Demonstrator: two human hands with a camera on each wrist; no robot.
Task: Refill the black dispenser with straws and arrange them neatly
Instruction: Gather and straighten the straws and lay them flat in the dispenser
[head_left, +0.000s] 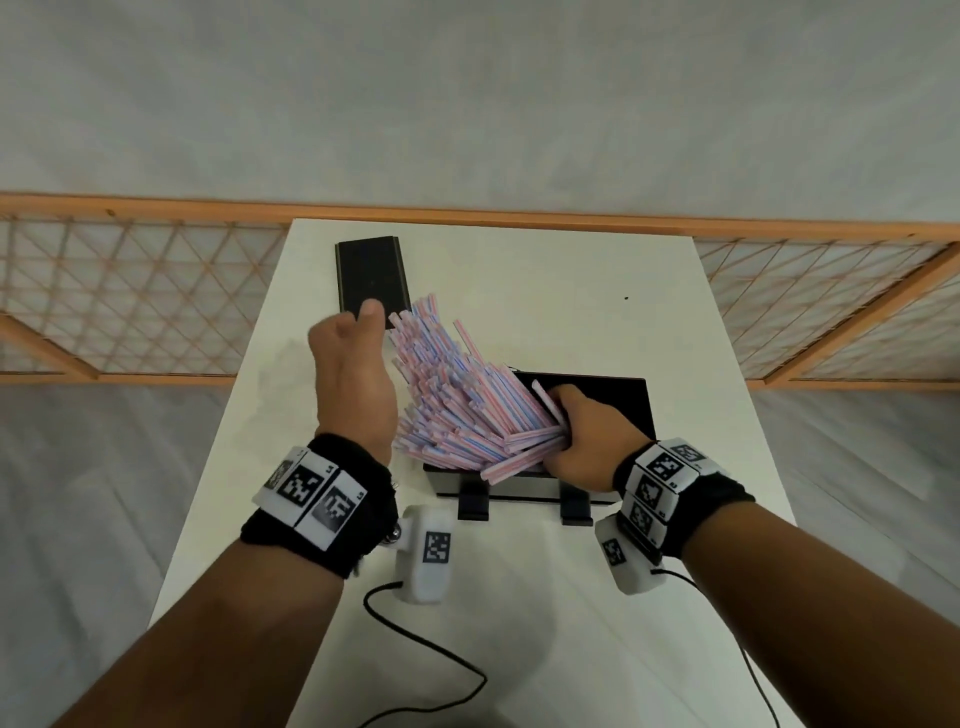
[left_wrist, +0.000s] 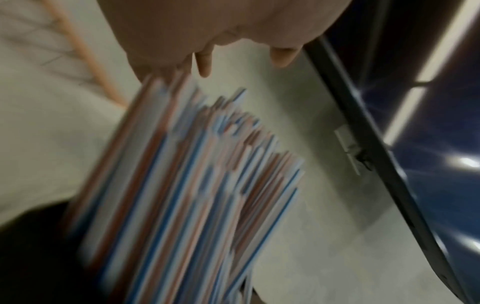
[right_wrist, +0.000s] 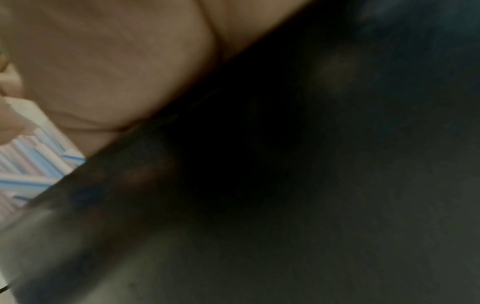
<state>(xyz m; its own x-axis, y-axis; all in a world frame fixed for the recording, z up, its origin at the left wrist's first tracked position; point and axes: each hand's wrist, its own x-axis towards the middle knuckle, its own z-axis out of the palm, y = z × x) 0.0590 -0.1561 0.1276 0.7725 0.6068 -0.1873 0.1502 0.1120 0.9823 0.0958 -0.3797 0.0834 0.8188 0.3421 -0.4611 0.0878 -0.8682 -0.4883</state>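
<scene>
White table (head_left: 597, 291) carries a black box dispenser (head_left: 631, 400); right hand (head_left: 584, 441) fingers grip fanned pink-and-blue striped plastic straws (head_left: 452, 395), left hand (head_left: 353, 374) upright beside them, fingers loosely curled, empty.

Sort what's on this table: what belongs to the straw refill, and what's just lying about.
Job:
pink-and-blue striped paper straws
open black box dispenser
flat black rectangular lid
left hand
right hand

Lying about:
black cables
wooden lattice screen

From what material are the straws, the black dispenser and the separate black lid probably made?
Straws: thin white tubes with pink and blue stripes, probably plastic, possibly paper-wrapped.
Dispenser: black, smooth, probably plastic or acrylic.
Lid: glossy black, mirror-like reflections in the left wrist view, probably acrylic.
</scene>
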